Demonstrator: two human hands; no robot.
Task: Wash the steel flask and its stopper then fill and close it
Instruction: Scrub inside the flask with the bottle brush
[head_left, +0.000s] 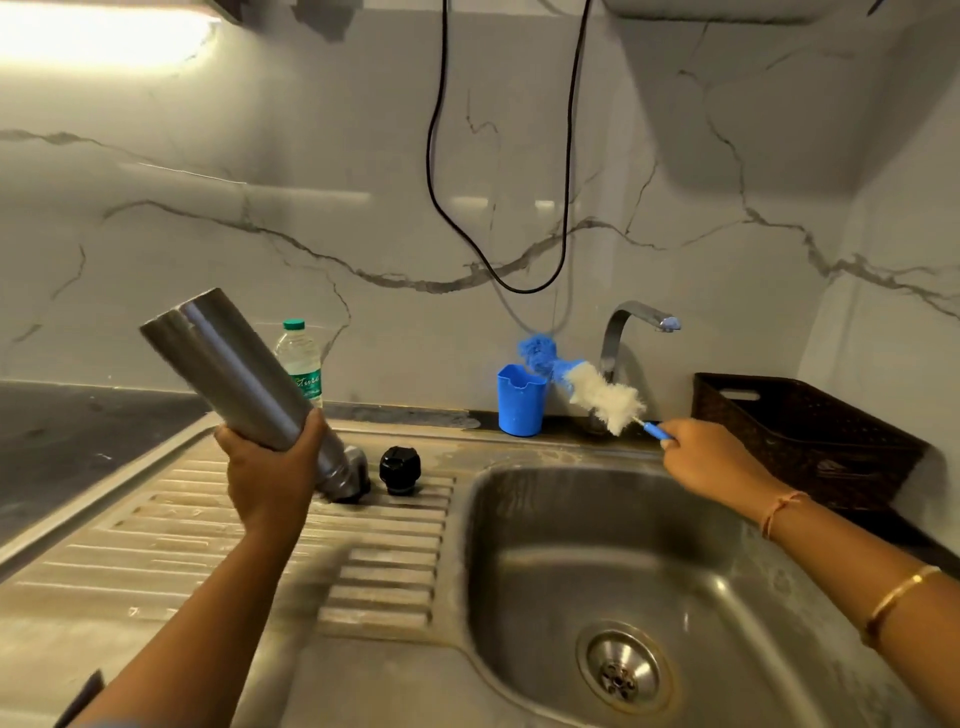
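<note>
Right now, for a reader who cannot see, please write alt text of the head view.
The left hand grips a tilted steel flask over the drainboard, while the right hand holds a bottle brush near the blue cup. The black stopper stands on the drainboard.

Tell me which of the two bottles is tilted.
The steel flask, gripped by the left hand, is tilted; the plastic water bottle stands upright.
</note>
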